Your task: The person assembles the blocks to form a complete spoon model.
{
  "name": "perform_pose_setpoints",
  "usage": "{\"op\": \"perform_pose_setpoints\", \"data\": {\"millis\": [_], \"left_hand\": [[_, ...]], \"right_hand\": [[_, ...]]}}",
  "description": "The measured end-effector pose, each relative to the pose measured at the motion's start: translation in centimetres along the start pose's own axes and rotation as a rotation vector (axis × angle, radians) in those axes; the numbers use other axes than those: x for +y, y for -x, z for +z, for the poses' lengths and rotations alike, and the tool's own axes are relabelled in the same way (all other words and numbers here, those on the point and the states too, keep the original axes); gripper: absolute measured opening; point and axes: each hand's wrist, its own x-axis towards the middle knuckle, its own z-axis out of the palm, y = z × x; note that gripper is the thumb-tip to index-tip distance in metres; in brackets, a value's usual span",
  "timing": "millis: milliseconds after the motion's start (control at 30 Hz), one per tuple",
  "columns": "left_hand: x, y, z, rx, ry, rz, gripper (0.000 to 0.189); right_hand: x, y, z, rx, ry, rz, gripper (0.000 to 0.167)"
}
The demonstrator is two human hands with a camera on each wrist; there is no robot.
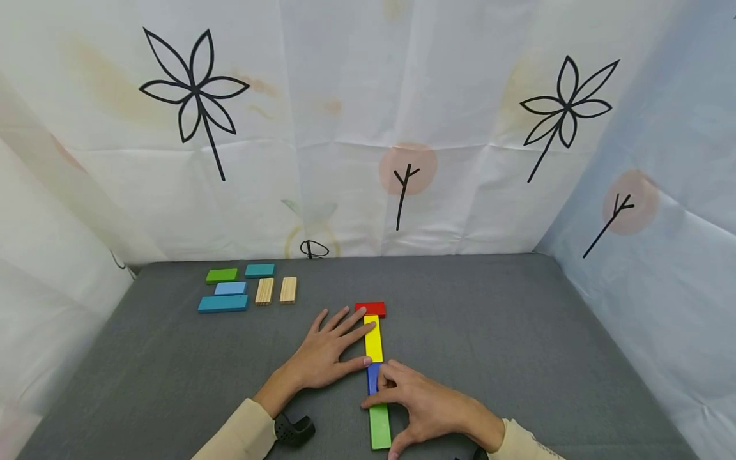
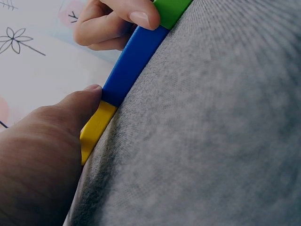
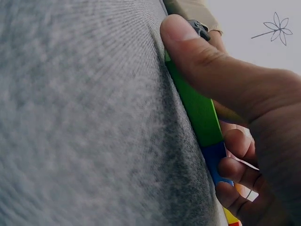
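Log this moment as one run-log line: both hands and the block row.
left hand: flat, touching yellow block | right hand: pinching blue block, thumb beside green block | red block: far end

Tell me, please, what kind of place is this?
Probably a small tabletop booth set up for recording, not a home. A grey cloth covers the surface, white sheets with drawn flowers enclose it, and flat coloured blocks lie on it.

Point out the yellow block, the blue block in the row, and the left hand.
yellow block [image 1: 373, 342], head view, middle of its top face.
blue block [image 2: 133, 61], left wrist view, its long side.
left hand [image 1: 326, 352], head view, back of hand.
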Motion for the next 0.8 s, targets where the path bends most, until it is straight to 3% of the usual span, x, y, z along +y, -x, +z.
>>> {"op": "perform_pose_setpoints", "data": {"millis": [800], "left_hand": [[-0.14, 0.00, 0.21, 0.006, -0.009, 0.000, 0.068]], "right_hand": [[0.03, 0.21, -0.27, 0.000, -0.006, 0.008, 0.056]]}}
